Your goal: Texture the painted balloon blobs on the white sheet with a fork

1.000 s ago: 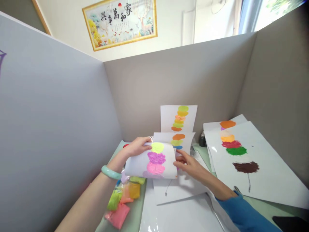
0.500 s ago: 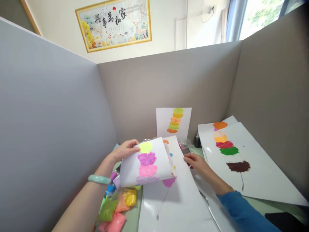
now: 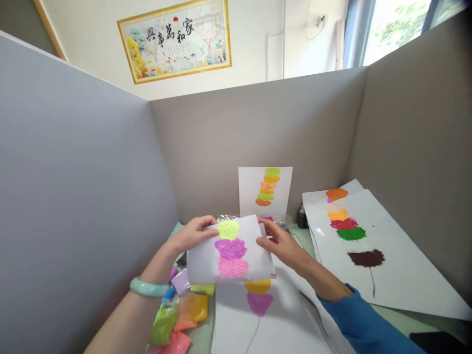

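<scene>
Painted sheet (image 3: 230, 250) pinched between left hand (image 3: 191, 233) and right hand (image 3: 276, 241), long axis spanning both, fingers grasping opposite edges.

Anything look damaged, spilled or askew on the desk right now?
Nothing spilled or torn. The sheet held by the left hand and right hand is bent upward, and the sheets at right overlap crookedly.

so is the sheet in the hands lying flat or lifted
Lifted and curled: the left hand and right hand hold the sheet above the papers on the table.
</scene>
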### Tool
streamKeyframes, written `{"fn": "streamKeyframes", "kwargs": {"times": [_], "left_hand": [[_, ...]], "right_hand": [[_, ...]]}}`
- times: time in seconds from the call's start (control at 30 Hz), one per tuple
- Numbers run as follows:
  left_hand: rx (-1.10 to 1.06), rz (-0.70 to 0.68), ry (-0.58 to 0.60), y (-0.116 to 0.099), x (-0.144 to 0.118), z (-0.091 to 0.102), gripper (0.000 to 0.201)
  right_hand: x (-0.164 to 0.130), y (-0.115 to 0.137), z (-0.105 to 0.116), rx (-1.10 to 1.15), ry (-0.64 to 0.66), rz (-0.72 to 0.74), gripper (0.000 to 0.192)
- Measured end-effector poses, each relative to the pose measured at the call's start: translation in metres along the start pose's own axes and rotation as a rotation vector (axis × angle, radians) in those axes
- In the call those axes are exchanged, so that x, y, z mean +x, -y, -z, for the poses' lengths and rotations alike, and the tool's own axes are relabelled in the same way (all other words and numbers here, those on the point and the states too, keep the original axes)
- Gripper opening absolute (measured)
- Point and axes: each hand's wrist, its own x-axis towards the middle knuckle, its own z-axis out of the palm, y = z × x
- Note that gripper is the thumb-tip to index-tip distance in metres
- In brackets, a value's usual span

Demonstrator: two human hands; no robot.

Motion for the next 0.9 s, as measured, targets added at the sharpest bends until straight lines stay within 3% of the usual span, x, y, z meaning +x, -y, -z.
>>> {"fn": "streamKeyframes", "kwargs": {"times": [0.2,0.37,0.53,0.67,0.9], "left_hand": [[0.278,-0.091,-0.134,-0.013,-0.002,-0.003,0.019],[0.390,-0.212,-0.295,-0.025,0.005,-0.004,0.037],[0.405,-0.129,-0.275,-0.033,0.026,-0.004,0.018],[0.377,-0.099,-0.327,-0.033,0.043,0.013,0.014],[0.562,-0.130,-0.469,-0.053,0.063,0.062,0.010]], "right_hand": [[0.010,0.010,-0.018,0.059,-0.074,-0.132,0.030],[0.023,0.011,-0.032,0.053,-0.047,-0.068,0.025],[0.042,0.012,-0.052,0.017,-0.039,-0.040,0.024],[0.062,0.009,-0.063,0.044,-0.028,-0.055,0.034],[0.093,0.017,-0.073,0.144,0.077,-0.089,0.052]]}}
